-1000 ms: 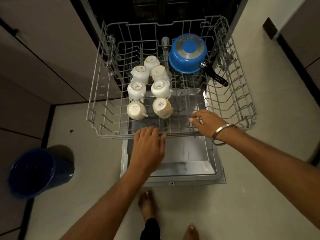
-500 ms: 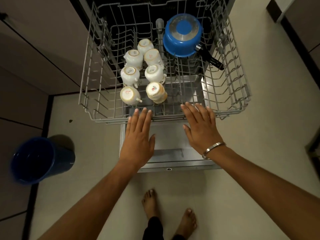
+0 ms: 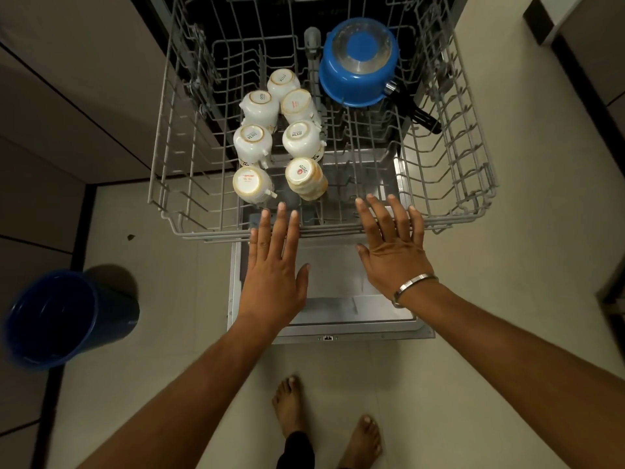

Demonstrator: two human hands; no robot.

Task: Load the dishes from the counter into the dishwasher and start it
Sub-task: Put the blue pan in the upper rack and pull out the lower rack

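The wire rack [image 3: 449, 184] stands pulled out over the lowered dishwasher door [image 3: 338, 299], and the person leans over it with both arms stretched forward. The left hand [image 3: 274, 265] is flat, its fingers straight and close together, the tips lying over the rack's front rail; whether they actually touch the wire I cannot tell. The right hand [image 3: 392, 248] is flat too, fingers straight and a little spread, reaching over the same front rail further along, with a metal bangle [image 3: 414, 287] round the wrist. Neither hand holds anything. Inside the rack seven white cups [image 3: 253, 142] sit upside down in two rows toward the left of the middle, their bases showing rings and small printed marks. Behind them and to the right a blue saucepan [image 3: 358, 67] rests upside down, its black handle [image 3: 417, 113] pointing toward the rack's right side. The rest of the rack holds only its bare prongs. On the pale tiled floor to the left stands a dark blue bucket [image 3: 67, 319], close to the dark cabinet fronts [image 3: 67, 96]. Two bare feet [image 3: 291, 404] show at the bottom, just in front of the open door's edge.
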